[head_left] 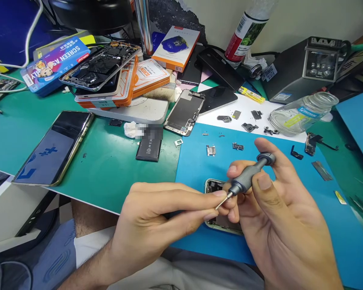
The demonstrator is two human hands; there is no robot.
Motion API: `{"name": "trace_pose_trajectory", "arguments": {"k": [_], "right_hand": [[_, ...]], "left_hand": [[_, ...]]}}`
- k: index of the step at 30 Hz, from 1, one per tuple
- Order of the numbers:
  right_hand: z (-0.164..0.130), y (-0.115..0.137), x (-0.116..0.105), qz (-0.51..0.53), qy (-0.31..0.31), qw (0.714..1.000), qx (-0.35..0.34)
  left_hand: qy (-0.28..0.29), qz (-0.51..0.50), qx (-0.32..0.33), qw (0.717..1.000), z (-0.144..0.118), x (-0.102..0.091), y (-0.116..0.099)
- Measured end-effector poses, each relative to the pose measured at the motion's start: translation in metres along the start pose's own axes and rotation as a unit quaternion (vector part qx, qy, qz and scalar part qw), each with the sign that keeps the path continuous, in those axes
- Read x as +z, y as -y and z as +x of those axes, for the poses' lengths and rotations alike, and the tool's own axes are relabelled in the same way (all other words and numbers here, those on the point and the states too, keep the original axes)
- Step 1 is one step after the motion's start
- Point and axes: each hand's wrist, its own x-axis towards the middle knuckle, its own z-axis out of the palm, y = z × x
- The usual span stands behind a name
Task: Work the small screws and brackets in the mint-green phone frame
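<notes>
While the right hand (278,217) closes its grip around a grey precision screwdriver (248,175) at lower centre frame, the left hand (157,217) pinches narrowly at its tip, above an opened phone frame (213,187) on the bench.

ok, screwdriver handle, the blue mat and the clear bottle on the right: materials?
Screwdriver in the right hand: looks like matte grey metal, finely knurled grip, bare steel bit. Blue mat: smooth, flat, low sheen, probably silicone or rubber. Clear bottle: see-through with bright glints, glass or hard plastic, cannot tell which.
</notes>
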Motion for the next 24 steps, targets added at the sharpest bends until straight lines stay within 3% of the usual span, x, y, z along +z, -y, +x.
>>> {"name": "trace_pose_trajectory", "arguments": {"k": [24], "right_hand": [[-0.0005, 0.0005, 0.0019, 0.003, 0.004, 1.000, 0.005]], "left_hand": [[0.008, 0.032, 0.011, 0.999, 0.0001, -0.0021, -0.0019]]}}
